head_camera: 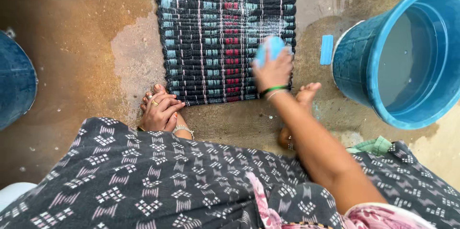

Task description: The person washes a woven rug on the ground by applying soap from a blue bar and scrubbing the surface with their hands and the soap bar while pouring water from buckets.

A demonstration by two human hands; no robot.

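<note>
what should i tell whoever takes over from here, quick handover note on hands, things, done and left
Right hand: gripping a light blue scrubber, blurred, pressed on the right side of the striped woven mat.
Left hand: empty, resting flat on the left foot at the mat's near left corner.
Things: mat lies flat on the wet floor; blue soap bar on the floor just right of the mat; blue bucket with water further right.
Done: white suds streak the mat's upper part.
Left: the near rows show little lather; no rinsing visible yet.
</note>
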